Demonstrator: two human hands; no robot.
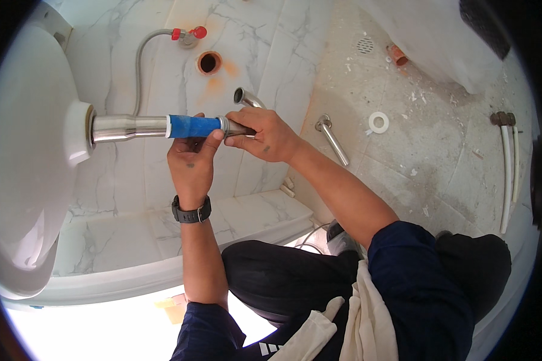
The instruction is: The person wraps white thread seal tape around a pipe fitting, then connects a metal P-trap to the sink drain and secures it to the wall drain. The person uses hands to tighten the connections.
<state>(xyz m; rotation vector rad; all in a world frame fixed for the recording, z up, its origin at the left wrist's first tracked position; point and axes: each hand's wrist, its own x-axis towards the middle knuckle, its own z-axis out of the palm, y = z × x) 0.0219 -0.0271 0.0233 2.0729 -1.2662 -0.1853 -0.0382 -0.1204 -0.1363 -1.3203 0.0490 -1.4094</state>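
Observation:
A metal drain pipe (129, 127) comes out of the white washbasin (24, 150) at the left. Its outer end carries a blue sleeve (193, 126) with a white edge. My left hand (191, 165) wraps round this blue sleeve from below, thumb near the threaded ring at its right end. In my right hand (270, 135) is a curved chrome drain trap (239, 127), held against that ring; the fingers cover much of it. Its open flared end (247, 97) points up and left above the right hand. How far the two pieces fit together is hidden.
On the marble-tiled wall are a valve (188, 37) with red caps, a grey hose (140, 72) and an orange pipe opening (209, 62). A chrome pipe with a flange (333, 139), a white ring (378, 123), a floor drain (365, 46) and hammers (504, 162) lie rightward on the dusty floor.

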